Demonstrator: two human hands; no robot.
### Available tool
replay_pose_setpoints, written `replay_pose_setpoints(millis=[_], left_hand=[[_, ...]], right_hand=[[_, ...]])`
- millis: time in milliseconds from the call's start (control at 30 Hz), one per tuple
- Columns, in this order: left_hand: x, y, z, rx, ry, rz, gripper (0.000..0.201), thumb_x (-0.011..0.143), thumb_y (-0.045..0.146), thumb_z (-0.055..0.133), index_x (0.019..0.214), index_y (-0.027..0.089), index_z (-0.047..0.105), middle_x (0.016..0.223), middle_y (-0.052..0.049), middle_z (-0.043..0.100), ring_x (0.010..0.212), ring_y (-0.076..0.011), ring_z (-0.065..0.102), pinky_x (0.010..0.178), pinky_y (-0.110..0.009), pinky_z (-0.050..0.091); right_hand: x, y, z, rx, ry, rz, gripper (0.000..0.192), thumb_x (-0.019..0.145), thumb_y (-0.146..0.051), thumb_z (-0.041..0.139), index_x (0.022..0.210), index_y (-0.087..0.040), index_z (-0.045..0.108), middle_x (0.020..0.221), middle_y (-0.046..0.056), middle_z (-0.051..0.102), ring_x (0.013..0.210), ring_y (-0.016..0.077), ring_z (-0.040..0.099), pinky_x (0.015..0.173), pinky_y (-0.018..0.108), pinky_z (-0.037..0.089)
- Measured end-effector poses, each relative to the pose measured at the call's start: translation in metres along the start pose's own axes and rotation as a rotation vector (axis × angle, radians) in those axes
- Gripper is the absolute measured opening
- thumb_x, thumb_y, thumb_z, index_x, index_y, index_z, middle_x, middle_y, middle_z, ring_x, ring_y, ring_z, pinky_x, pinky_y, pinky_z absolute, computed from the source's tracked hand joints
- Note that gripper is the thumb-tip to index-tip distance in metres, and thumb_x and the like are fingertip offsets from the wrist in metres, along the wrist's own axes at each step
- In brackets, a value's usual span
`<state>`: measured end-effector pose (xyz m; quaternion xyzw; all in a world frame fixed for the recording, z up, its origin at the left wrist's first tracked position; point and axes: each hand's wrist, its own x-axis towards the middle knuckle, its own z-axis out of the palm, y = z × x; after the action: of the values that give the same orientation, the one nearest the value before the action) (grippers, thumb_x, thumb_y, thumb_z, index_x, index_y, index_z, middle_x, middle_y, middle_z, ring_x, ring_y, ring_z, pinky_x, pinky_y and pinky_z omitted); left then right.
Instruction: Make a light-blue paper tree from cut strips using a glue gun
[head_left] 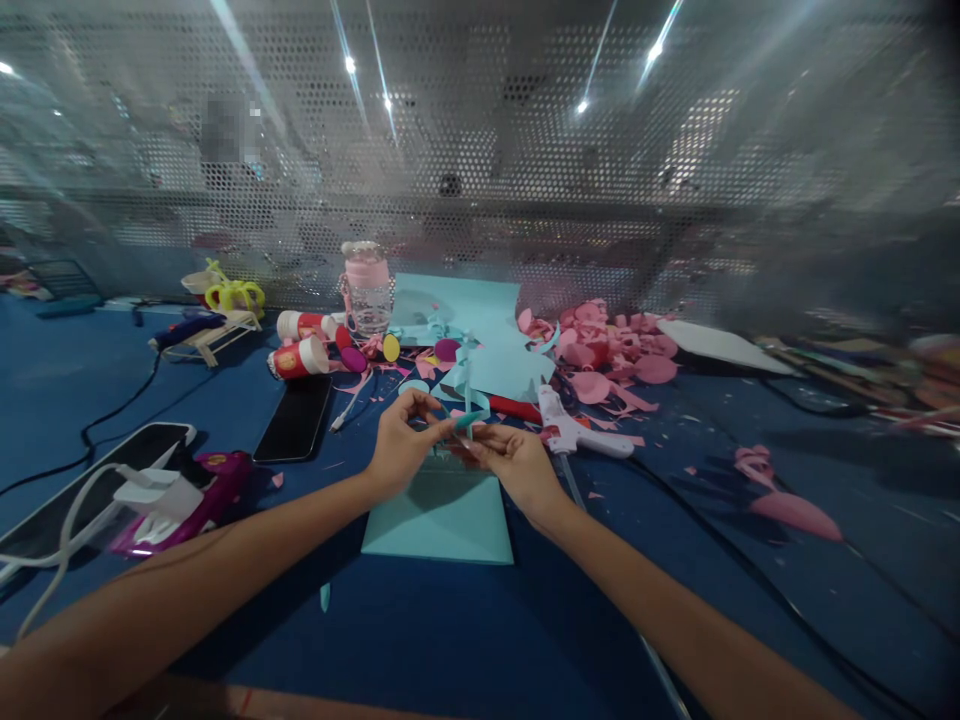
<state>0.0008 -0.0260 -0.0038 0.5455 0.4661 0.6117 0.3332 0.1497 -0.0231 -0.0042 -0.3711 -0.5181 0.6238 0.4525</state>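
My left hand (pixel 405 442) and my right hand (pixel 526 470) meet over a light blue sheet (pixel 442 520) on the blue table. Between their pinched fingertips is a light blue paper piece (pixel 471 418), with a curled strip standing up from it. Fingers partly cover the piece, so its full shape is hidden. Close to my right hand lies a white glue gun (pixel 574 432), and beside it a long red object (pixel 516 408). A small light blue scrap (pixel 325 598) lies left of the sheet.
Behind the hands are more light blue sheets (pixel 499 362), a pink-lidded bottle (pixel 367 290) and a heap of pink paper cutouts (pixel 592 345). To the left are red-and-white cups (pixel 298 358), a black phone (pixel 295 420) and a white charger (pixel 161 495). A black cable (pixel 720 540) crosses the right side.
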Motion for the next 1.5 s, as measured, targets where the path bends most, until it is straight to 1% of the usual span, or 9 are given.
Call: replay_pose_setpoints(millis=[233,467,567,700,933,1200,1367,1500], left_hand=[[-0.0009,0.0005,0.0012,-0.012,0.016,-0.012,0.028,0.06,0.029,0.071,0.071,0.015,0.05,0.057,0.004,0.048,0.053,-0.0068,0.046,0.051,-0.018,0.039],[-0.0011,-0.0006,0.0009,0.002,0.018,-0.01,0.026,0.061,0.028,0.071,0.071,0.015,0.05,0.057,0.005,0.047,0.053,-0.0068,0.046,0.051,-0.018,0.039],[-0.0008,-0.0016,0.0006,0.009,0.021,-0.014,0.026,0.061,0.028,0.071,0.072,0.015,0.05,0.058,0.005,0.047,0.053,-0.0069,0.046,0.051,-0.018,0.039],[-0.0005,-0.0021,0.0005,0.032,0.03,0.001,0.026,0.061,0.028,0.071,0.072,0.015,0.051,0.058,0.004,0.048,0.054,-0.0071,0.046,0.052,-0.019,0.039],[-0.0011,-0.0011,0.0003,0.07,0.046,0.019,0.028,0.063,0.033,0.07,0.072,0.016,0.05,0.057,0.004,0.048,0.053,-0.0073,0.047,0.053,-0.019,0.039],[-0.0013,-0.0021,-0.0004,0.117,0.082,0.068,0.026,0.063,0.032,0.069,0.072,0.016,0.051,0.059,0.004,0.051,0.055,-0.0081,0.05,0.055,-0.02,0.039],[0.0006,-0.007,-0.0016,0.151,0.066,0.066,0.023,0.065,0.03,0.067,0.073,0.016,0.051,0.061,0.003,0.05,0.058,-0.009,0.049,0.056,-0.021,0.038],[0.0019,-0.0073,-0.0029,0.201,0.05,0.061,0.02,0.069,0.032,0.063,0.077,0.016,0.052,0.065,0.002,0.053,0.063,-0.0104,0.05,0.06,-0.022,0.037]], right_hand=[[0.0012,0.0022,-0.0008,-0.008,-0.005,-0.005,0.032,0.054,-0.033,0.075,0.08,-0.015,0.068,0.074,0.006,0.071,0.073,0.0209,0.067,0.077,0.037,0.052],[0.0009,0.0011,0.0005,0.001,0.004,0.002,0.03,0.053,-0.032,0.075,0.077,-0.016,0.068,0.071,0.005,0.071,0.071,0.0204,0.067,0.074,0.035,0.052],[0.001,0.001,0.0009,0.01,0.001,-0.002,0.029,0.052,-0.031,0.076,0.076,-0.016,0.068,0.07,0.004,0.071,0.068,0.0189,0.067,0.073,0.034,0.053],[0.001,0.0014,0.0008,0.014,0.0,-0.01,0.028,0.052,-0.031,0.076,0.075,-0.017,0.068,0.07,0.004,0.071,0.065,0.0173,0.067,0.073,0.033,0.053],[0.0014,0.0021,0.0003,-0.021,0.01,-0.024,0.03,0.051,-0.034,0.076,0.074,-0.017,0.067,0.069,0.004,0.07,0.066,0.0191,0.067,0.072,0.034,0.053],[0.0009,0.001,0.0009,-0.065,-0.001,-0.035,0.025,0.053,-0.031,0.075,0.072,-0.016,0.066,0.069,0.004,0.07,0.07,0.0188,0.067,0.076,0.034,0.052],[0.0016,0.0031,0.0001,-0.056,0.025,-0.033,0.025,0.051,-0.03,0.075,0.07,-0.017,0.065,0.068,0.003,0.07,0.069,0.0192,0.067,0.075,0.035,0.052],[0.0024,0.0041,-0.0015,-0.066,0.004,-0.046,0.025,0.053,-0.031,0.074,0.071,-0.016,0.066,0.07,0.004,0.071,0.069,0.0195,0.067,0.077,0.036,0.052]])
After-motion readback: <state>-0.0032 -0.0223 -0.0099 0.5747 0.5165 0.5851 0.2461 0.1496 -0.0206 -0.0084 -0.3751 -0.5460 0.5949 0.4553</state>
